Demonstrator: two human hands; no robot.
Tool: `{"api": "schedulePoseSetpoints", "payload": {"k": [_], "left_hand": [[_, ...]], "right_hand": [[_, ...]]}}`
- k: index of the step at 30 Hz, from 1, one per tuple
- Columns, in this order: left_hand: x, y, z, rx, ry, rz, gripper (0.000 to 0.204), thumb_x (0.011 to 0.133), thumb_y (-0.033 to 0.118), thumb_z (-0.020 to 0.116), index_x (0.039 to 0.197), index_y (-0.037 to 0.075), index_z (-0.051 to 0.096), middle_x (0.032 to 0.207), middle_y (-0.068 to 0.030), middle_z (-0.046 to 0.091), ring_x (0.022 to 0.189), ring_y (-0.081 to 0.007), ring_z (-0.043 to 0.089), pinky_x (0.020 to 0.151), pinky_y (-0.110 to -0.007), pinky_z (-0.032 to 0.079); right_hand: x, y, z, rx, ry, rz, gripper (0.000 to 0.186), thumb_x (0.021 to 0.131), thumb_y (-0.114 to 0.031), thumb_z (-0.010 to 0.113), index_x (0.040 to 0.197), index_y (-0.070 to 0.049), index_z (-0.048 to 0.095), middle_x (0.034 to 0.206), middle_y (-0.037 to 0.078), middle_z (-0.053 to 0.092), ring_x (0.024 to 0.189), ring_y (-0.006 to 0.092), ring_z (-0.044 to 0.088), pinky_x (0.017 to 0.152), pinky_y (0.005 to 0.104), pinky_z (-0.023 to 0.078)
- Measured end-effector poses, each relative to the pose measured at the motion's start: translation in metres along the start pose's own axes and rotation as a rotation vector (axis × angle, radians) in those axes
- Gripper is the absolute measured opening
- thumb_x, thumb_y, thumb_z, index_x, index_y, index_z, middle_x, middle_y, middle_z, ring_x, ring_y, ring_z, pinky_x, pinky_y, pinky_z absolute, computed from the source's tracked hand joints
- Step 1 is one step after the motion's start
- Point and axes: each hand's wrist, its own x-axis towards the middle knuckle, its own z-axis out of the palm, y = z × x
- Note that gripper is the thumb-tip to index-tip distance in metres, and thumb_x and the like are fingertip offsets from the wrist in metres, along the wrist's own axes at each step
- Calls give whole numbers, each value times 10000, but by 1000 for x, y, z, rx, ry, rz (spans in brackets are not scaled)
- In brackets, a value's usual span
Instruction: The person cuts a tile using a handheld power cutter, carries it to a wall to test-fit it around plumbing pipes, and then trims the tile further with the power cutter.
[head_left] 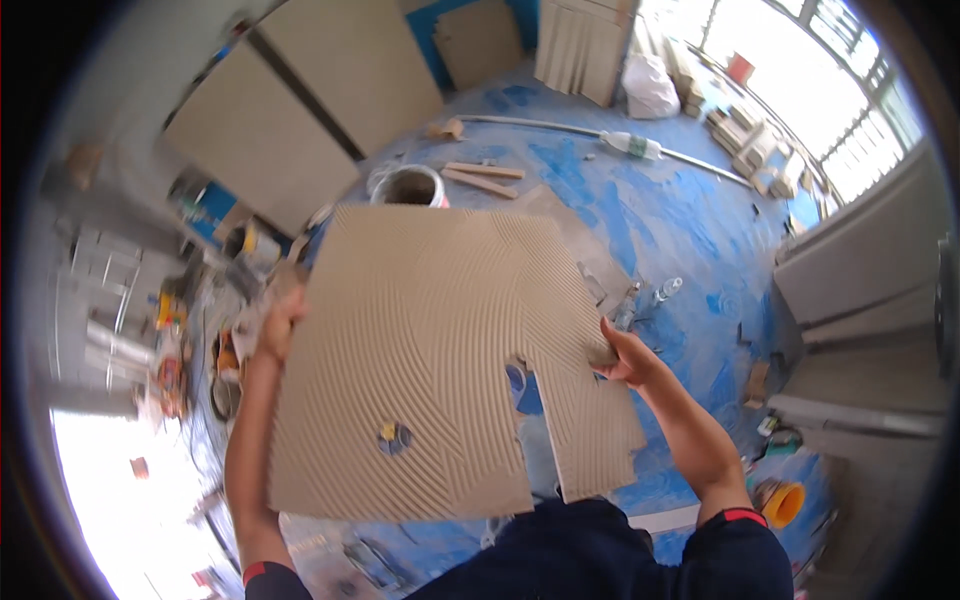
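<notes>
A large tile, its upward face covered with beige adhesive combed into curved ridges, is held up in front of my body. Near its lower left is a small round hole, and a narrow slot is cut in from the near edge, right of the middle; blue floor shows through both. My left hand grips the left edge, with its fingers partly hidden. On the right edge, my right hand has the thumb on the ridged face and the other fingers around the rim.
Just beyond the tile stands a bucket, beside wooden strips. Farther off, a long pole crosses the blue-smeared floor. A clear bottle lies right of the tile. Large panels lean at the upper left; a yellow bucket lies lower right.
</notes>
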Motion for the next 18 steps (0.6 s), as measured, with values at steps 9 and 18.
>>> {"api": "schedulePoseSetpoints", "payload": {"k": [9,18], "left_hand": [[169,-200,48,-5,-160,-477,349,853,14,492,1191,-56,540,1097,-114,613,988,-196,585,862,-313,457],[295,-353,79,573,-224,-502,202,930,190,529,943,3,603,853,-68,627,791,-157,539,746,-329,439]], "right_hand": [[99,94,-23,54,231,2,565,948,-429,569,1382,-102,415,1288,27,536,1149,208,541,894,464,494],[174,205,17,188,604,105,636,911,-488,594,1342,-43,449,1277,77,541,1097,217,561,850,444,517]]}}
